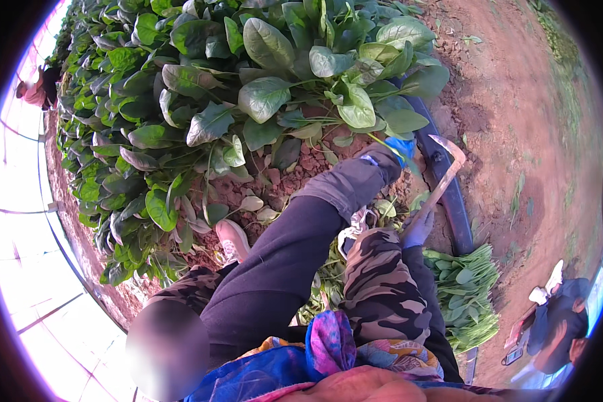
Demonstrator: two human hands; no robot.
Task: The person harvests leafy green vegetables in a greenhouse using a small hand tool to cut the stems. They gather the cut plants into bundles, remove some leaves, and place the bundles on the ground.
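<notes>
My left hand [402, 151], in a bright blue glove, is low at the edge of the leafy spinach plants [266, 95], beside a black pipe [452, 201]. A thin yellow-green stalk lies across the glove; the fingers are mostly hidden, so their grip cannot be told. Near my camouflage-clad knee, my right hand [418, 230], in a bluish-purple glove, is closed around the wooden handle of a sickle [439, 188]. The sickle's curved blade extends over the pipe, just right of my left hand. A stack of cut spinach [460, 296] rests on the ground behind my right hand.
Bare soil [527, 166] stretches to the right of the pipe. My shoe [232, 241] stands among loose leaves. Other people are at the lower right [558, 326] and far upper left [35, 93]. Translucent sheeting with thin ribs [35, 261] borders the left.
</notes>
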